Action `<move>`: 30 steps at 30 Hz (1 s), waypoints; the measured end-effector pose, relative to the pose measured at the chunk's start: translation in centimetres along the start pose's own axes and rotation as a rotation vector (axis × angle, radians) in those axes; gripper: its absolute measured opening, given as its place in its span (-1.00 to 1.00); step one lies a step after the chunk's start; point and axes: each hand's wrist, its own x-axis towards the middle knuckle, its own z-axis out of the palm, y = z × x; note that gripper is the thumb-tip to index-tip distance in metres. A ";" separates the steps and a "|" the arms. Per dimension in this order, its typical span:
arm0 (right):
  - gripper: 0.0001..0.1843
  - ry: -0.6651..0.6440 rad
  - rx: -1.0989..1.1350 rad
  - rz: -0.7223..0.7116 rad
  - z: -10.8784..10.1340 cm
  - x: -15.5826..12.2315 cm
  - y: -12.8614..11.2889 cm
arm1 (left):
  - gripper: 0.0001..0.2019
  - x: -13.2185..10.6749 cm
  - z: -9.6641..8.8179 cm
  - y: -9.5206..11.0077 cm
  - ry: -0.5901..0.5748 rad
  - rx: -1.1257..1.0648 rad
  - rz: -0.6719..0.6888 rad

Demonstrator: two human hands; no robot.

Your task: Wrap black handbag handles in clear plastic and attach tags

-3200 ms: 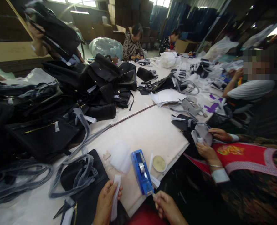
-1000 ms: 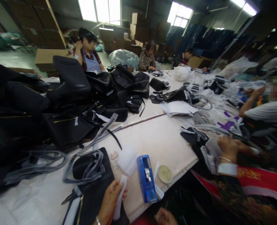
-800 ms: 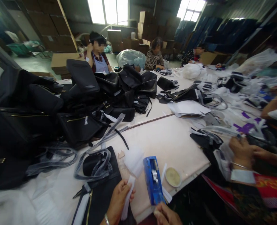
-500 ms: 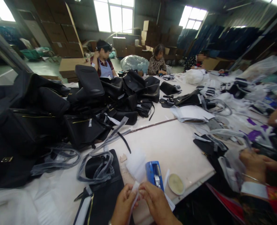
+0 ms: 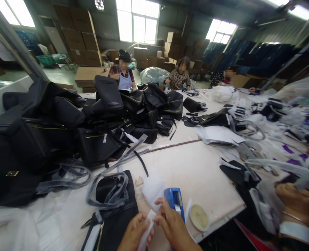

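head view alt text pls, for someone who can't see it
The left hand and right hand pinch a white strip between a black bag and a blue tape dispenser. A heap of handbags covers the white table; other people work around it.

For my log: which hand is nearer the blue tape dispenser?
Right. The right hand covers the near end of the blue tape dispenser; the left hand, farther left, holds a white strip.

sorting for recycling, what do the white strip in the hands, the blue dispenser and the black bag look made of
White strip: probably thin foam wrap, matt, limp, pinched by the left hand and right hand. Blue dispenser: hard plastic, glossy highlights. Black bag: leather or imitation, smooth low sheen; cannot tell which.
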 end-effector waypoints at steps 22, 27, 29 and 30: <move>-0.58 0.172 0.139 0.140 1.9 -0.2 1.9 | -0.55 1.1 -0.8 -0.2 -0.049 -0.114 -0.047; -0.74 0.016 0.198 0.129 1.6 0.9 -1.0 | -0.52 0.9 0.3 -1.0 0.012 0.105 0.092; -0.78 -0.027 0.266 0.169 1.9 1.6 -1.1 | -0.52 0.6 0.7 -1.3 0.038 0.194 0.140; -0.78 -0.052 0.304 0.188 2.0 1.9 -1.0 | -0.53 0.5 0.9 -1.4 0.061 0.229 0.164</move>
